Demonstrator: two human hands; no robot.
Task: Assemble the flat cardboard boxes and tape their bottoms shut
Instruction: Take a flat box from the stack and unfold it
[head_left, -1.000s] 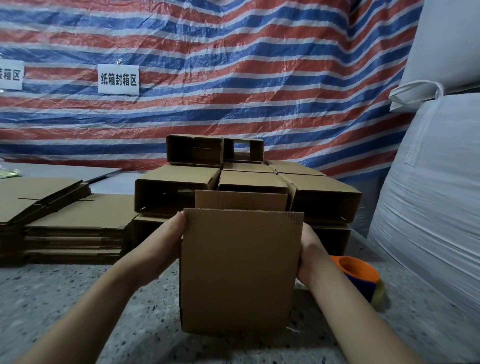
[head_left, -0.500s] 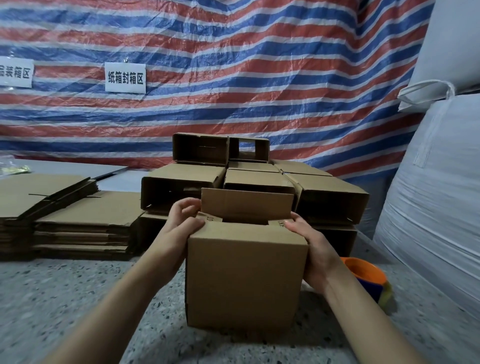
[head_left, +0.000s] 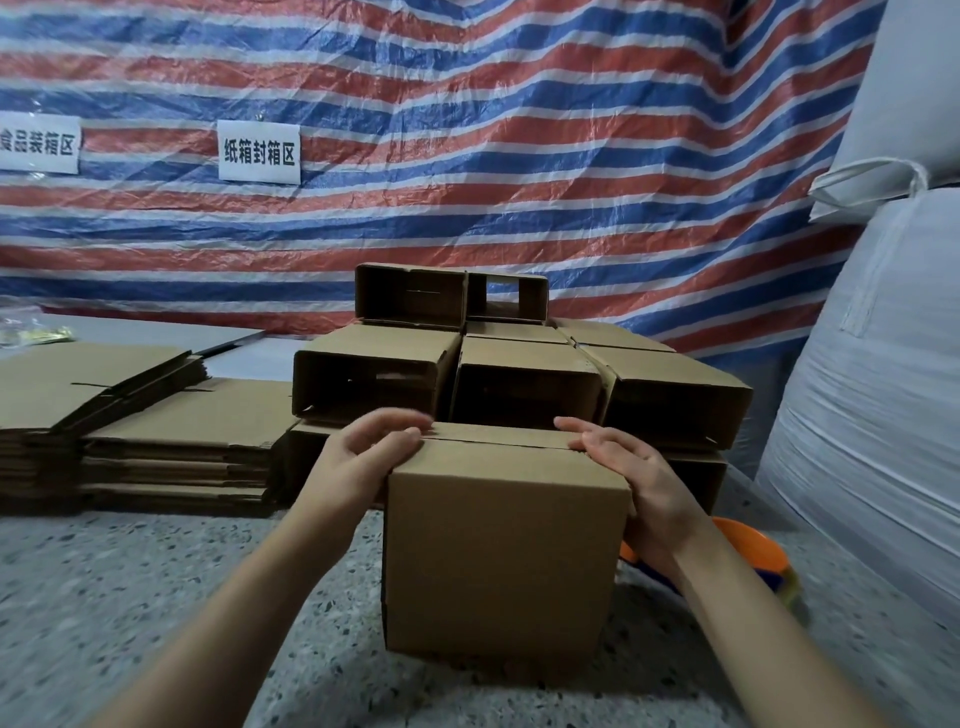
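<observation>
Box (head_left: 498, 551) stood on the speckled floor (head_left: 156, 597), directly betw. both hands, its upturned flaps folded shut. Left hand (head_left: 363, 462) had fingers curled over the top left corner, pressing the flaps down; right hand (head_left: 639, 483) lay w/ straighter fingers on the top right edge, palm against the side. Neither hand clamped anything, just pressing.

Risks, as judged: flaps weren't taped yet, so easing off either hand could let them spring up. The tape dispenser (head_left: 748, 551) sat just behind the right wrist, partly hidden, so reaching for it meant freeing that side, and the seam could gape or tape go on crooked.

Writing: wall sign (head_left: 258, 152) above the left hand read 纸箱封箱区; a second sign (head_left: 39, 144) further left, cut off, read 食品装箱区. No print legible on the box.
</observation>
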